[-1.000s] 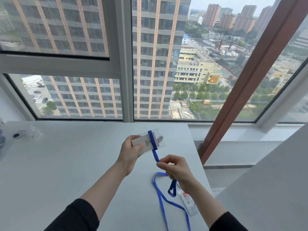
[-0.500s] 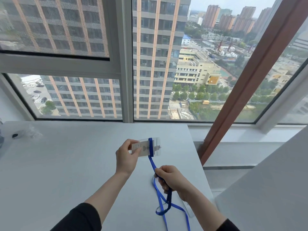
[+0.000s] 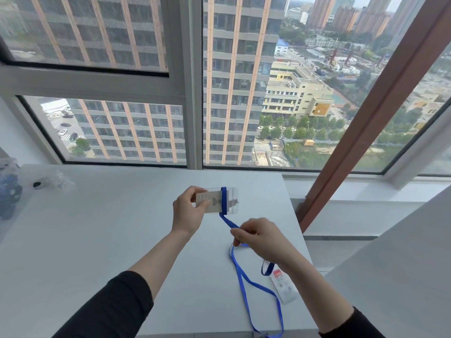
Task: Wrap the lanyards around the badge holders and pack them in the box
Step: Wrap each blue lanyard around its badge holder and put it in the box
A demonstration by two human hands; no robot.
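My left hand [image 3: 186, 212] grips a clear badge holder [image 3: 231, 200] by its left end, above the white table [image 3: 85, 228]. A blue lanyard [image 3: 227, 222] is wound once round the holder's middle and runs down to my right hand [image 3: 258, 237], which pinches the strap. From there the strap loops over the table [image 3: 246, 289] to its front edge. A second badge holder [image 3: 284, 287] with a red mark lies flat on the table under my right wrist. No box is in view.
A crumpled clear plastic bag [image 3: 57, 180] with a small black piece [image 3: 37, 184] lies at the far left of the table. Blue items [image 3: 8, 189] sit at the left edge. The table ends at the right [image 3: 299, 223], near a window sill.
My right hand dipped toward the table with the strap, then rose again and shifted right. The holder stayed in my left hand, turning slightly.
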